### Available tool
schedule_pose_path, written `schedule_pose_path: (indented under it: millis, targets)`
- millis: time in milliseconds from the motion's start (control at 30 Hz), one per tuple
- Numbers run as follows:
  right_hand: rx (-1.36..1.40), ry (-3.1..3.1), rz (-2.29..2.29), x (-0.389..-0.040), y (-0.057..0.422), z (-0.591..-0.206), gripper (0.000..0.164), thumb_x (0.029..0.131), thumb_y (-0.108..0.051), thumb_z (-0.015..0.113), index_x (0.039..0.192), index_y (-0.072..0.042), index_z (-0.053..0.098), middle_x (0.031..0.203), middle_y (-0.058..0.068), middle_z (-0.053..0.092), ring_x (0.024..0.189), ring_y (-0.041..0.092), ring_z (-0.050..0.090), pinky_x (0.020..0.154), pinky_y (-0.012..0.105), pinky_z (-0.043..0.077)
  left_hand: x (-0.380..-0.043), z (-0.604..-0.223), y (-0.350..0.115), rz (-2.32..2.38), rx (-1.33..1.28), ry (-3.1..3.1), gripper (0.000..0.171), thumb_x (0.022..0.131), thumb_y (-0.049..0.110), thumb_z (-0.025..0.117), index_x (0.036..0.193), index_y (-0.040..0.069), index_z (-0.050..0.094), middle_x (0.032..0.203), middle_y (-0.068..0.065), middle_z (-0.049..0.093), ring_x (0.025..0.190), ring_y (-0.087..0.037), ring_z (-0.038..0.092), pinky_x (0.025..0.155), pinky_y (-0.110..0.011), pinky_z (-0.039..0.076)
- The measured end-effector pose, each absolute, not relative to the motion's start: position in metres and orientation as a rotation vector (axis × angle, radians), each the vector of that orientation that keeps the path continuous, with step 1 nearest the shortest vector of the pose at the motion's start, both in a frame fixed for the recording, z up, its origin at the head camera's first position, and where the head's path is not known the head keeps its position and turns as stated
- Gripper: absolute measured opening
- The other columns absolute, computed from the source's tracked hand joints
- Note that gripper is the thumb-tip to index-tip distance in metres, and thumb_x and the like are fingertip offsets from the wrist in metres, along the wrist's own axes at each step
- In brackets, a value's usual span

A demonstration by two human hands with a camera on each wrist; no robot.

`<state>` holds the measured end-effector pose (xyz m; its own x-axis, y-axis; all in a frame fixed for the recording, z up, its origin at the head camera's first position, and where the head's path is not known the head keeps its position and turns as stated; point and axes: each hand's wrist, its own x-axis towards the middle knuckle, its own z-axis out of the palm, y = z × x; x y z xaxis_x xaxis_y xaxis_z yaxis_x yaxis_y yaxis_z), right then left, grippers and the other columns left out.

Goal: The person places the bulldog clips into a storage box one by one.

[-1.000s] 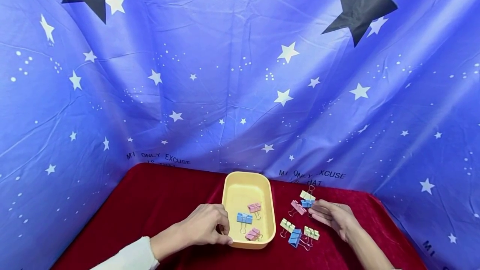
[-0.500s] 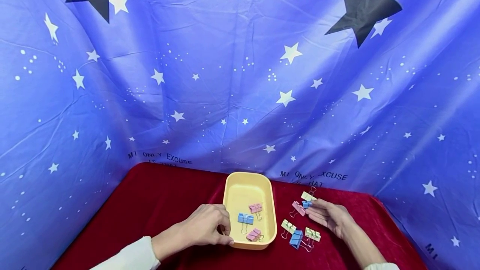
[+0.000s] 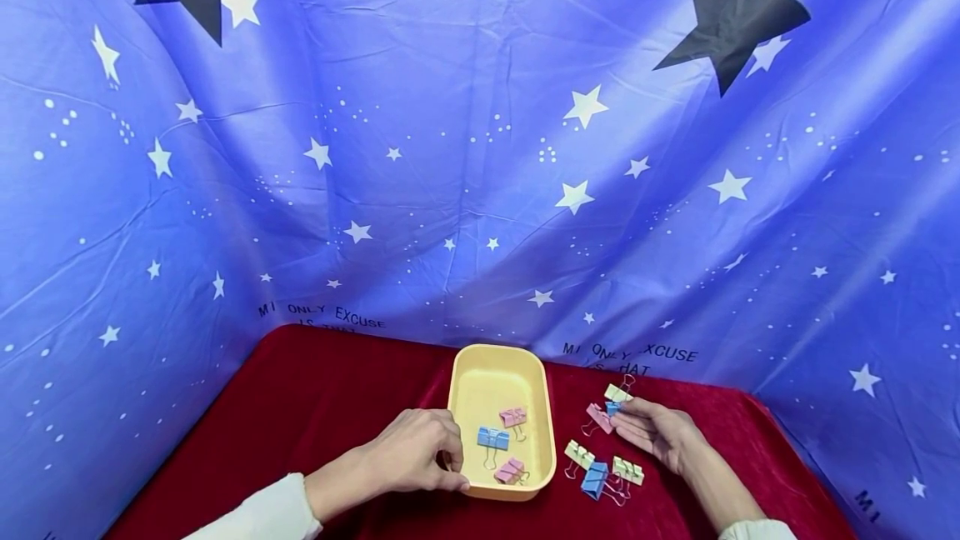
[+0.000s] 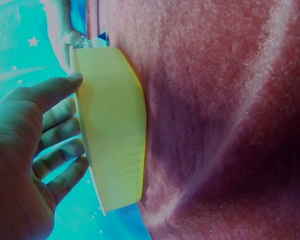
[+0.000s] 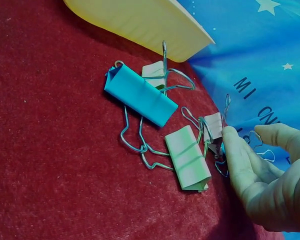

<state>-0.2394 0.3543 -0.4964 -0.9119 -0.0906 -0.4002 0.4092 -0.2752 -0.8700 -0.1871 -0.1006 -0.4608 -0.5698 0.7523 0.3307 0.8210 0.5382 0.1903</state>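
Observation:
My left hand grips the rim of a yellow box at its near left side, thumb at the corner. Inside lie a blue binder clip and two pink binder clips, one far and one near. To the right of the box, my right hand pinches a small blue binder clip, mostly hidden by the fingers in the right wrist view. Right beside it are a pink clip and a pale yellow clip.
Nearer on the red cloth lie a larger blue clip and two pale yellow clips, left and right, their wire handles crossing. A blue starry curtain hangs behind the table.
The right fingers have closed in on the small blue clip, which has turned slightly and now shows less. The left hand stays on the box rim. The head view has shifted slightly.

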Motion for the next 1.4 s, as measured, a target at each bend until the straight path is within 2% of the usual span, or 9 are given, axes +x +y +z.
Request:
schedule_pose_path:
  millis: [500, 667, 933, 1400]
  targets:
    - [0.268, 1.725, -2.209, -0.227, 0.363, -0.485, 0.027, 0.111, 0.005, 0.057, 0.105, -0.002, 0.082, 0.101, 0.011, 0.086, 0.095, 0.021, 0.087, 0.094, 0.034, 0.068, -0.186, -0.460, -0.100, -0.491, -1.334, -2.557, 0.026, 0.086, 0.046, 0.096, 0.074, 0.031, 0.080, 0.075, 0.025, 0.066, 0.079, 0.011, 0.054, 0.066, -0.006, 0.036]
    - [0.205, 1.715, -2.210, -0.223, 0.368, -0.481, 0.025, 0.111, 0.005, 0.058, 0.112, -0.002, 0.082, 0.105, 0.014, 0.087, 0.100, 0.022, 0.087, 0.097, 0.036, 0.067, -0.187, -0.460, -0.100, -0.490, -1.341, -2.549, 0.026, 0.086, 0.046, 0.096, 0.073, 0.031, 0.079, 0.075, 0.025, 0.066, 0.079, 0.010, 0.055, 0.067, -0.005, 0.036]
    - [0.066, 1.664, -2.230, -0.223, 0.369, -0.468, 0.028, 0.114, 0.003, 0.053, 0.122, -0.002, 0.080, 0.115, 0.015, 0.086, 0.108, 0.023, 0.086, 0.102, 0.037, 0.066, -0.188, -0.462, -0.100, -0.500, -1.341, -2.555, 0.026, 0.085, 0.045, 0.097, 0.073, 0.031, 0.079, 0.075, 0.025, 0.064, 0.078, 0.013, 0.049, 0.065, -0.004, 0.034]
    - [0.056, 1.709, -2.262, -0.227, 0.341, -0.451, 0.028, 0.114, 0.001, 0.052, 0.125, -0.001, 0.078, 0.115, 0.012, 0.086, 0.109, 0.021, 0.085, 0.102, 0.036, 0.066, -0.188, -0.462, -0.101, -0.478, -1.342, -2.542, 0.026, 0.086, 0.047, 0.096, 0.073, 0.031, 0.079, 0.075, 0.025, 0.064, 0.078, 0.012, 0.050, 0.066, -0.005, 0.036]
